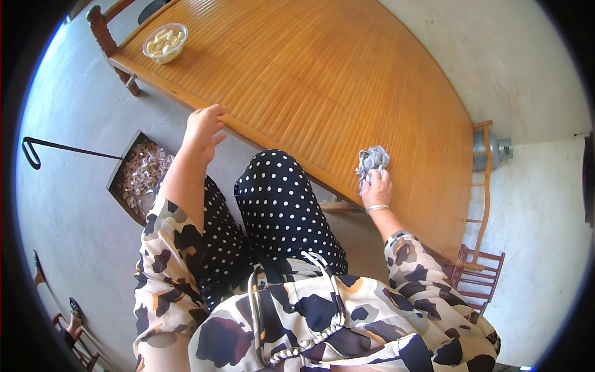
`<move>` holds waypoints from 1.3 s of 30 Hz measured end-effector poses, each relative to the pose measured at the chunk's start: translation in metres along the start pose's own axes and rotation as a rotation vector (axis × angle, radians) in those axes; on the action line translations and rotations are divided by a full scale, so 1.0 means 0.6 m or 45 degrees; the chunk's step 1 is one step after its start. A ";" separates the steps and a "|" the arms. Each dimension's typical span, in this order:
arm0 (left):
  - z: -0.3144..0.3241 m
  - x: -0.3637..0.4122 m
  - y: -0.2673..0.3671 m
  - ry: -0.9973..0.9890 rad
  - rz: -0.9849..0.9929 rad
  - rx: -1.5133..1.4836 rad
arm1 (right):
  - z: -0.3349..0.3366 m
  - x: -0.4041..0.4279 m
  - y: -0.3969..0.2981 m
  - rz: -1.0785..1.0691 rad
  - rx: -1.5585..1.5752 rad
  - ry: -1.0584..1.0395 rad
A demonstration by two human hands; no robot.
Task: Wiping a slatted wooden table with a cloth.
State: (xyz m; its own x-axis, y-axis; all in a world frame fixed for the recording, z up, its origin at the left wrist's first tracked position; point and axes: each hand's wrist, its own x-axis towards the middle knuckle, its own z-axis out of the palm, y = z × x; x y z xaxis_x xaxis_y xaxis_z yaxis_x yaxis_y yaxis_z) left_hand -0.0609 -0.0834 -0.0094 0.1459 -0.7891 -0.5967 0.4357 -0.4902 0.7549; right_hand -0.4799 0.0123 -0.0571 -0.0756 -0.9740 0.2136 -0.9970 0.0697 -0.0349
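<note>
A crumpled grey cloth [372, 160] lies on the slatted bamboo surface of a wooden bed [297, 88], with my right hand [377, 187] closed over its near end. A pale bangle circles that wrist. My left hand [206, 128] is at the bed's front rail, fingers apart and nothing in them; whether it touches the rail I cannot tell. Beyond it, near the bed's left corner, a clear plastic bowl [165, 43] holds peeled garlic cloves.
A long-handled dustpan [139, 179] full of garlic skins rests on the floor at left. A red-brown wooden chair [479, 274] and a grey gas cylinder [492, 149] stand beyond the bed's right end. Another person's feet [74, 321] show at lower left.
</note>
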 end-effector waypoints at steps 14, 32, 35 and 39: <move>-0.007 0.010 -0.003 0.176 -0.014 0.034 | 0.046 0.156 -0.241 -0.902 0.369 -0.083; -0.005 0.010 0.001 0.173 0.071 -0.217 | 0.021 0.114 -0.142 -0.929 0.309 -0.068; -0.007 0.001 0.011 0.225 0.079 -0.230 | 0.058 0.173 -0.245 -1.100 0.451 -0.054; -0.006 0.005 0.013 0.276 0.096 -0.218 | 0.094 0.238 -0.398 -1.203 0.524 0.046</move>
State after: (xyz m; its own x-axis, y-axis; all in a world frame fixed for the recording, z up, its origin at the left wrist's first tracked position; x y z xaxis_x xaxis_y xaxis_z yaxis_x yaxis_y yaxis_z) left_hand -0.0541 -0.0884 -0.0065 0.3623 -0.7145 -0.5985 0.5571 -0.3488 0.7537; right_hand -0.2517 -0.1555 -0.0733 0.7281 -0.5856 0.3562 -0.5668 -0.8066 -0.1675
